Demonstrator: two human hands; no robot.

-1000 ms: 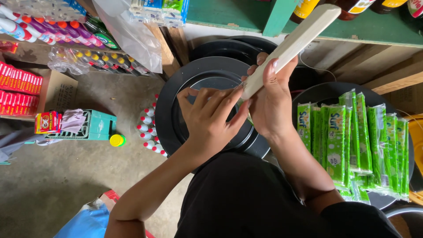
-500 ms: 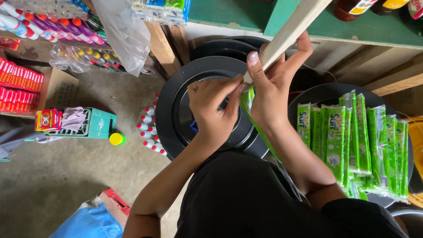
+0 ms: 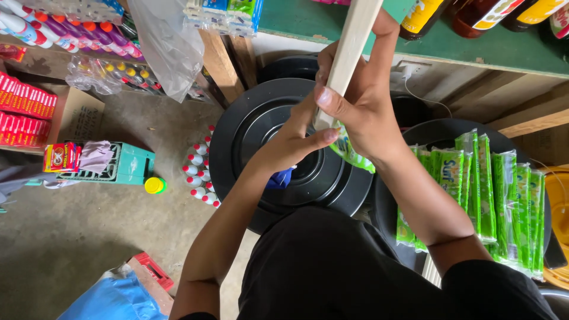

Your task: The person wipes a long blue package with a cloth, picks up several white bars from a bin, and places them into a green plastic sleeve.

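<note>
My right hand grips a pale wooden stick that rises steeply toward the green shelf at the top. My left hand presses against the stick's lower end, thumb next to the right thumb. A strip of green sachets hangs from under the hands at the stick's base. Both hands are above a large black round lid. Whether the left hand pinches the sachet strip is hidden.
More green sachet strips lie over a black tub at right. A green shelf holds bottles. White bottles with red caps, a teal crate, red boxes and a hanging plastic bag stand at left.
Both hands have risen with the stick, which has swung from a slant to nearly upright. The green sachet strip now shows below the hands.
</note>
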